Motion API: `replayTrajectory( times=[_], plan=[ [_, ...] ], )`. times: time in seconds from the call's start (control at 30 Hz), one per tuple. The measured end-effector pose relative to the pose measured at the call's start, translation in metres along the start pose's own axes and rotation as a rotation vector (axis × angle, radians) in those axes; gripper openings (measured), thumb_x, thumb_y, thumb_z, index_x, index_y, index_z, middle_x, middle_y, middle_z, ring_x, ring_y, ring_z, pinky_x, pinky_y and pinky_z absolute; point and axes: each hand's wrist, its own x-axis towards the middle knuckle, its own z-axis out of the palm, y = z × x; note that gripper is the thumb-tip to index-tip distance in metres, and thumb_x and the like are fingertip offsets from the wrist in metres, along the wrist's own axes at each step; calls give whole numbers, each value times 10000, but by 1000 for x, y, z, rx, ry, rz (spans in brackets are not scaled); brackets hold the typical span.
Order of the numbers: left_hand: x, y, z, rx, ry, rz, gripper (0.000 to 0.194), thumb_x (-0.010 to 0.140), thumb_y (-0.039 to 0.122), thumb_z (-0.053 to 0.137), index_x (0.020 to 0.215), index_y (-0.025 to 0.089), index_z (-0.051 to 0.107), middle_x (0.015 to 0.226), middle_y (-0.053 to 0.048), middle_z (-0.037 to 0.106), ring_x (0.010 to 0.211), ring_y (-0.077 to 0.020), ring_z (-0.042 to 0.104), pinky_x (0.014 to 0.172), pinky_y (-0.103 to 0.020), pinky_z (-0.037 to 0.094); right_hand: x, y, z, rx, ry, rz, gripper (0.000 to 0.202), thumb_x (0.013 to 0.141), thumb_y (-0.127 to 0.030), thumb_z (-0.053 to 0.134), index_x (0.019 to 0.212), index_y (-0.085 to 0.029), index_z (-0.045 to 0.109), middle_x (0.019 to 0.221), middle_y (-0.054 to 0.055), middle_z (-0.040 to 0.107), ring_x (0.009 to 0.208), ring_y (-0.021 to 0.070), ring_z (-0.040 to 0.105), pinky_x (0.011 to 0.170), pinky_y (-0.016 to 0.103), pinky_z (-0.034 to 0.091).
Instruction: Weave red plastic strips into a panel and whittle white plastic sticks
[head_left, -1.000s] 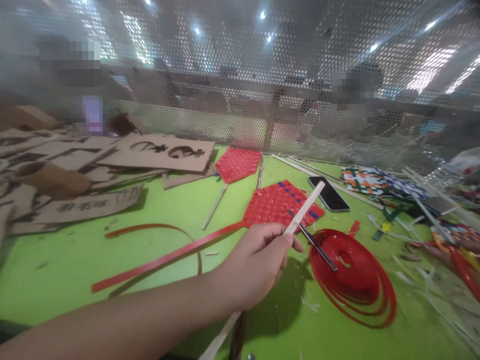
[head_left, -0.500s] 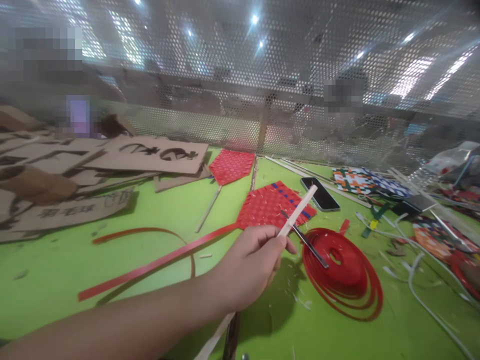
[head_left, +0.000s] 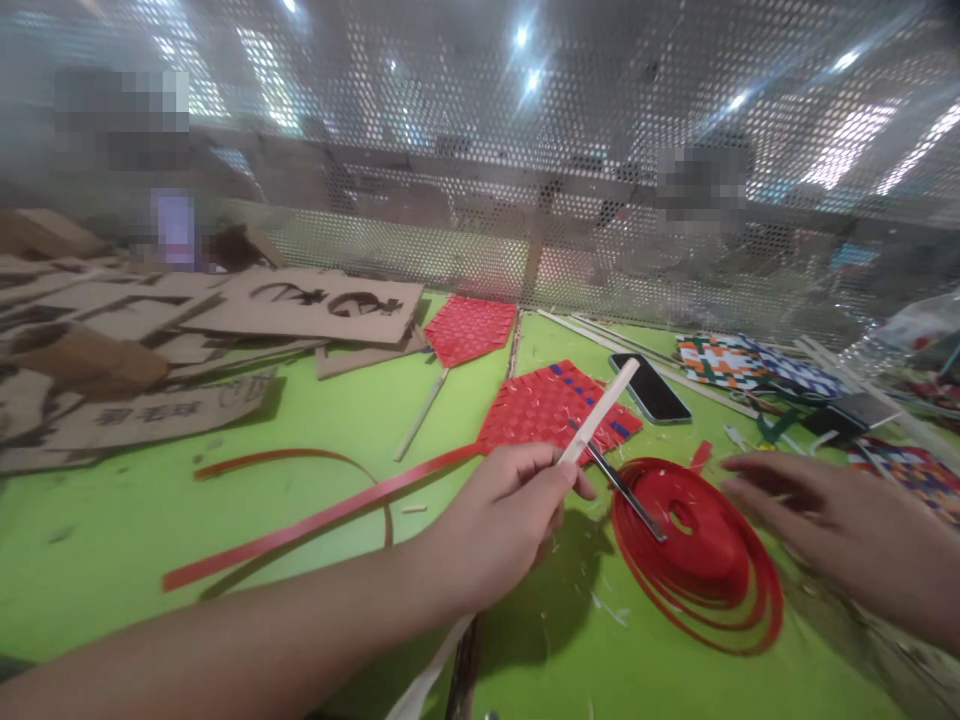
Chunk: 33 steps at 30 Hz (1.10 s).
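Note:
My left hand [head_left: 517,515] pinches a flat pale wooden strip [head_left: 606,405] that points up and to the right. Behind it lies a red woven piece [head_left: 536,405] with blue bands, a long red strip [head_left: 322,520] trailing from its left corner. A thin metal tool [head_left: 626,492] rests partly across a coil of red strip [head_left: 694,530]. At the right, my right hand [head_left: 795,505] hovers beside the coil, fingers apart and holding nothing. A smaller red woven piece [head_left: 471,328] with a wooden handle sits farther back.
A phone [head_left: 654,388] lies behind the coil. Cut cardboard sheets [head_left: 315,305] are piled at the left. Orange-and-green and blue woven pieces [head_left: 720,360] lie at the right, near a clear plastic bottle [head_left: 911,325]. A perforated screen [head_left: 420,210] stands behind the table.
My right hand has come into view from the right, next to the coil. My left hand still grips the pale strip in nearly the same place. The view has shifted slightly.

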Motion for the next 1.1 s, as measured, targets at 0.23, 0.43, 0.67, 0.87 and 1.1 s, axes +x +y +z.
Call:
replayTrajectory(
  times=[0.23, 0.43, 0.67, 0.87, 1.1],
  plan=[
    [4, 0, -1, -26, 34, 7, 249, 1052, 387, 494, 939, 203, 619, 545, 89, 419, 461, -79, 310, 435, -198, 250, 58, -88, 57, -5, -263, -146, 187, 939, -316, 631, 777, -225, 627, 798, 90, 738, 663, 231, 675, 596, 325, 411],
    [7, 0, -6, -55, 43, 10, 199, 1068, 334, 464, 908, 237, 531, 561, 89, 447, 444, -72, 337, 423, -171, 276, 53, -67, 60, 107, -37, -121, 156, 991, -375, 503, 884, -262, 515, 742, 42, 696, 623, 228, 663, 558, 320, 411],
    [8, 3, -2, -73, 99, -28, 255, 1072, 380, 494, 897, 217, 584, 559, 83, 457, 423, -55, 330, 402, -148, 277, 33, -85, 41, 345, 225, -256, 308, 1076, -455, 489, 1259, -258, 639, 870, 31, 815, 673, 216, 773, 588, 305, 560],
    [9, 1, 0, -163, 75, -47, 273, 1063, 387, 497, 846, 225, 536, 526, 88, 458, 388, -57, 326, 354, -137, 284, 24, -103, 55, 342, 213, -495, 334, 1108, -333, 475, 1364, -255, 676, 1278, 67, 806, 1109, 238, 786, 902, 343, 645],
    [6, -3, 1, -109, 14, -77, 275, 1086, 429, 438, 953, 232, 574, 537, 74, 539, 349, -65, 335, 323, -153, 255, 25, -103, 57, 458, 127, -479, 243, 1083, -307, 567, 1243, -268, 747, 1105, 44, 833, 952, 183, 808, 783, 246, 642]
  ],
)
